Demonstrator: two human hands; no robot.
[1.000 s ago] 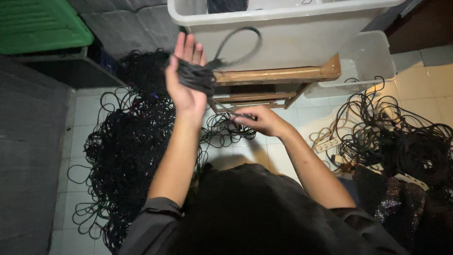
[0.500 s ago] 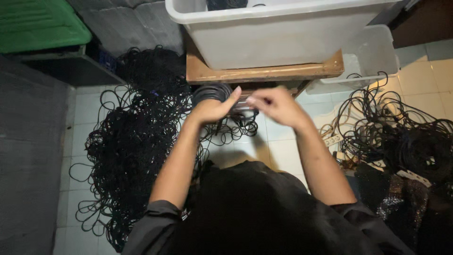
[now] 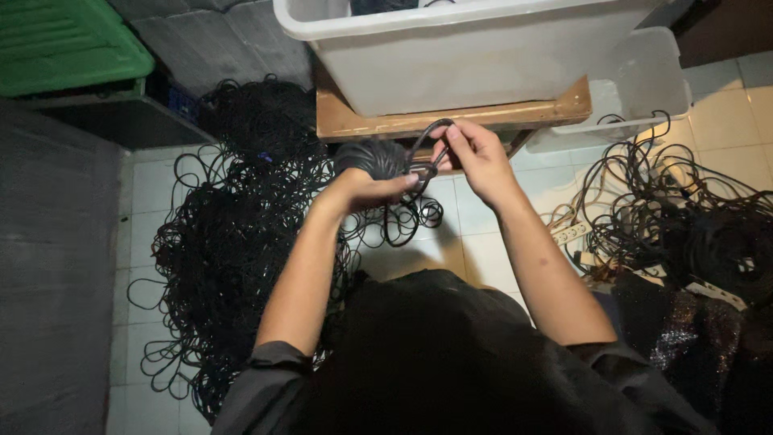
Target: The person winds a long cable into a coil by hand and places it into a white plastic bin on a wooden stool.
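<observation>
Coiled black cable bundle (image 3: 372,157) sits in the middle of the view, in front of the wooden bench (image 3: 451,121), held up off the floor between both hands.

Far left: green plastic lid (image 3: 64,44) at top corner, grey wall surface below it. Next, a big loose heap of black cable (image 3: 233,242) spread over the white tiled floor (image 3: 483,258), strands trailing toward the person's knees.

Centre: left hand (image 3: 366,187) cups the bundle from beneath, fingers wrapped around it, grip closed on the coil. Just right of it, a free loop of the same cable arches up from the bundle. Right hand (image 3: 475,157) pinches that loop, thumb and fingertips closed narrow on the strand. Hands are near each other, joined by the cable.

Above: white plastic tub (image 3: 467,56) rests on the bench. Right of it, a clear plastic bin (image 3: 644,80) on the floor.

Far right: second tangle of dark cords (image 3: 684,225), with a white power strip (image 3: 568,234) at its left edge.
</observation>
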